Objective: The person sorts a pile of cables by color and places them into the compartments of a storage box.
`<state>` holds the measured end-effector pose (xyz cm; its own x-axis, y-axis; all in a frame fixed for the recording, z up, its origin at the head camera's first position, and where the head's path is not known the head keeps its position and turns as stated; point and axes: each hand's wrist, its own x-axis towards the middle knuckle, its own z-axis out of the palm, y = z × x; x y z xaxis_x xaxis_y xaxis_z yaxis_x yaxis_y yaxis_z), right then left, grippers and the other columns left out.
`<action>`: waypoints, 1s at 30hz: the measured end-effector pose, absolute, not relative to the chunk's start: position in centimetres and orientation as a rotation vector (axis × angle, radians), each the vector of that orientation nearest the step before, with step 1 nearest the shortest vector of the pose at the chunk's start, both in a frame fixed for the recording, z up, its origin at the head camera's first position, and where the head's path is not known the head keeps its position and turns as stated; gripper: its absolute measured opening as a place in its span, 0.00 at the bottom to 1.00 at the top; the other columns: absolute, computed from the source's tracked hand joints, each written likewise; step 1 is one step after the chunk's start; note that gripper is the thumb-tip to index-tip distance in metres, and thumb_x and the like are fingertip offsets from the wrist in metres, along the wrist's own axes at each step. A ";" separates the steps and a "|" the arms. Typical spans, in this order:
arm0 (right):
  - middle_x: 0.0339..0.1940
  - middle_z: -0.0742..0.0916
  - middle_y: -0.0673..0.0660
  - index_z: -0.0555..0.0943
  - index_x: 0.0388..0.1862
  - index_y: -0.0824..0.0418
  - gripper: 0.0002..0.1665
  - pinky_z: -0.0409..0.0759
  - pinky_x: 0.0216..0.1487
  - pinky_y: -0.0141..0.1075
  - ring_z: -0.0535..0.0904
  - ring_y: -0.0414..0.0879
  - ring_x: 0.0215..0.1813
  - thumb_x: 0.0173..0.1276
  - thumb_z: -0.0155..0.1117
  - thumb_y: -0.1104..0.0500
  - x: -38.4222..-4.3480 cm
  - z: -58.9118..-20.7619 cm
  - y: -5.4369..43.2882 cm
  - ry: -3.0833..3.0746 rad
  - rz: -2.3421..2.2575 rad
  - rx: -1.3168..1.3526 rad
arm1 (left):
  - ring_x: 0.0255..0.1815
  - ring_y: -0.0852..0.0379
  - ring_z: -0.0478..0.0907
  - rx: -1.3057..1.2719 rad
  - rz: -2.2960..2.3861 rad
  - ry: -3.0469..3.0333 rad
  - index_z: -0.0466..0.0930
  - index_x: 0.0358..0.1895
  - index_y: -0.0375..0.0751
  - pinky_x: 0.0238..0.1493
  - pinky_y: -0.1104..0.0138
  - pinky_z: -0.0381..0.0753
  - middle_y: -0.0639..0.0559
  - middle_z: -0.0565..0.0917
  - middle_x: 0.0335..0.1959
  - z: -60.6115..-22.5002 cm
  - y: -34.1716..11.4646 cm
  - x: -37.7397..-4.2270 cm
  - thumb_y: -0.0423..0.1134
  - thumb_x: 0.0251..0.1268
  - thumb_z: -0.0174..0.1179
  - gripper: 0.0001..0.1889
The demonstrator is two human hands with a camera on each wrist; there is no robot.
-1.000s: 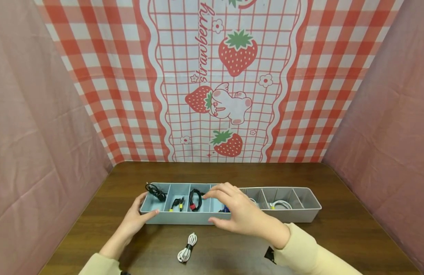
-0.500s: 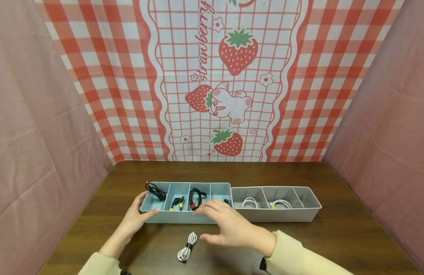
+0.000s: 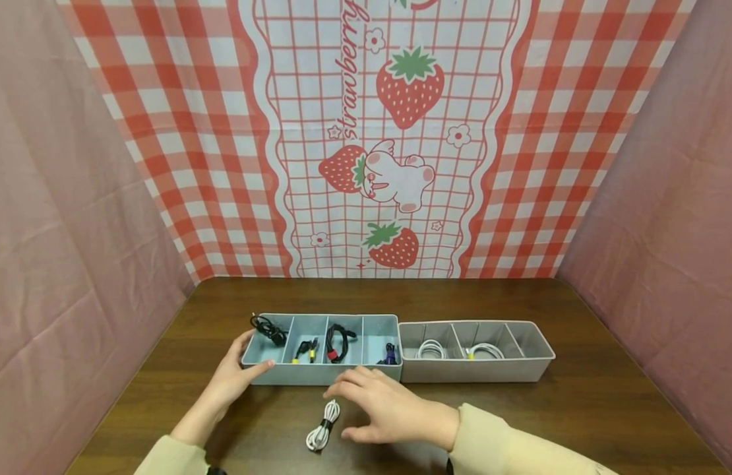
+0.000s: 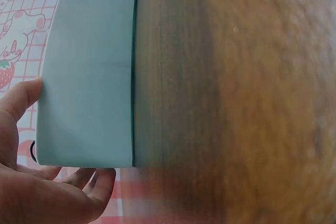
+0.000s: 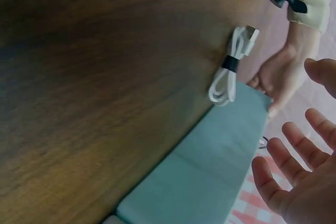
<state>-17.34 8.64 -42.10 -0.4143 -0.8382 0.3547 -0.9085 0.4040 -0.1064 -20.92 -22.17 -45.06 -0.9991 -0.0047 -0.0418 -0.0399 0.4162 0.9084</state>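
A pale blue divided organizer box stands on the table. My left hand holds its left end, thumb at the front rim and fingers along the end wall, as the left wrist view shows with the hand at the corner. In front of the box lies a white USB cable, folded in a bundle with a black strap. My right hand hovers just right of that cable, fingers spread and holding nothing. In the right wrist view the cable shows its metal plug, apart from my fingertips.
Inside the blue compartments are black cables, such as a coiled one with a red tie, and a dark blue bundle. A grey divided box adjoins on the right, holding coiled white cables. A checked cloth hangs behind.
From over the blue box, my right hand has moved down and left toward the white cable, uncovering the right compartments. My left hand and both boxes stay put.
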 end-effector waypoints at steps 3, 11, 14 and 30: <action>0.52 0.77 0.43 0.72 0.59 0.47 0.34 0.72 0.51 0.33 0.71 0.37 0.54 0.54 0.70 0.43 -17.5 -42.5 8.5 -2.453 0.390 1.540 | 0.70 0.35 0.55 -0.042 1.673 2.614 0.48 0.73 0.41 0.65 0.46 0.59 0.31 0.55 0.71 -45.0 -22.2 -20.9 0.43 0.60 0.64 0.43; 0.53 0.77 0.44 0.71 0.60 0.47 0.35 0.70 0.44 0.28 0.72 0.37 0.52 0.54 0.70 0.41 -18.3 -44.0 8.0 -2.508 0.265 1.578 | 0.70 0.35 0.54 -0.040 1.667 2.611 0.47 0.73 0.41 0.66 0.45 0.57 0.31 0.55 0.71 -44.9 -22.2 -20.9 0.43 0.60 0.64 0.43; 0.54 0.77 0.44 0.71 0.61 0.47 0.36 0.71 0.44 0.28 0.72 0.38 0.53 0.54 0.69 0.41 -18.6 -44.4 7.9 -2.514 0.231 1.598 | 0.70 0.35 0.54 -0.045 1.658 2.613 0.48 0.73 0.41 0.66 0.44 0.57 0.31 0.55 0.71 -44.9 -22.2 -20.9 0.44 0.59 0.64 0.43; 0.56 0.77 0.47 0.72 0.60 0.46 0.32 0.73 0.43 0.30 0.73 0.39 0.53 0.58 0.67 0.42 -19.8 -46.0 7.3 -2.504 0.080 1.672 | 0.71 0.34 0.52 -0.041 1.651 2.616 0.47 0.73 0.41 0.66 0.44 0.57 0.31 0.54 0.72 -44.8 -22.1 -20.8 0.43 0.60 0.64 0.43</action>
